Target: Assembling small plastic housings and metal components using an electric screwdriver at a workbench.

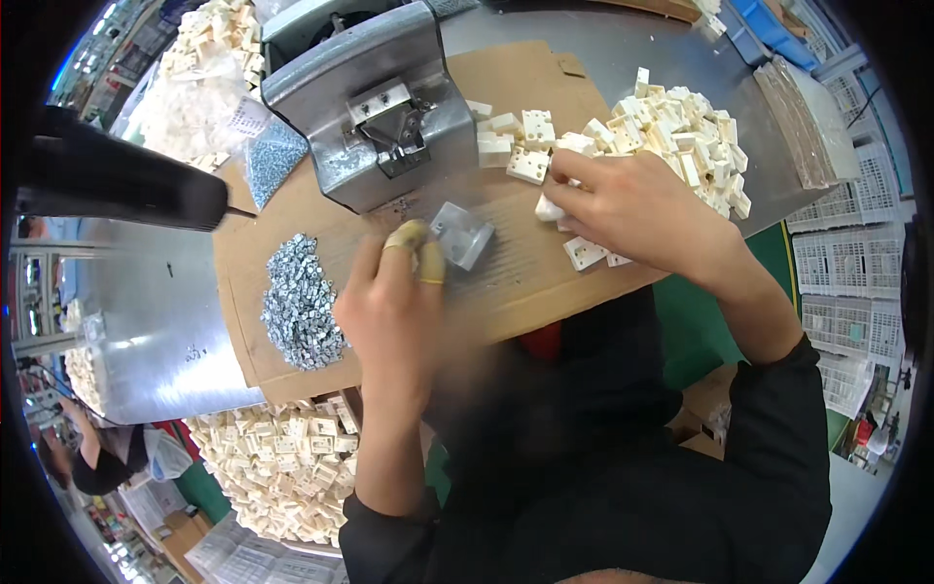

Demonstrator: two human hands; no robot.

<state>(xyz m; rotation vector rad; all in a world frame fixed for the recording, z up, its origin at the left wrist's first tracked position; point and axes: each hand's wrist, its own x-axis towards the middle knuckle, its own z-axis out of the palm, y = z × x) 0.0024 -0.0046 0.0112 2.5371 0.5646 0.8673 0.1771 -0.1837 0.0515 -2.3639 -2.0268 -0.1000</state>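
My left hand (389, 302) is over the cardboard sheet, its fingers curled together, with yellow covers on the fingertips. What they hold, if anything, is hidden and partly blurred. Just right of those fingertips lies a clear plastic block (461, 236). My right hand (628, 209) is closed on a cream plastic block (548, 207), pinched between thumb and fingers. Near it lie several loose cream blocks with holes (530, 164), and a big heap of the same blocks (671, 136) rises behind. Left of my left hand is a pile of small metal parts (304, 307).
A grey metal machine (365, 107) stands at the back of the cardboard (545, 302). A black powered screwdriver (126, 180) juts in from the left. Beside the machine lies a bag of small screws (272, 161). A crate of cream blocks (282, 467) sits below the table edge.
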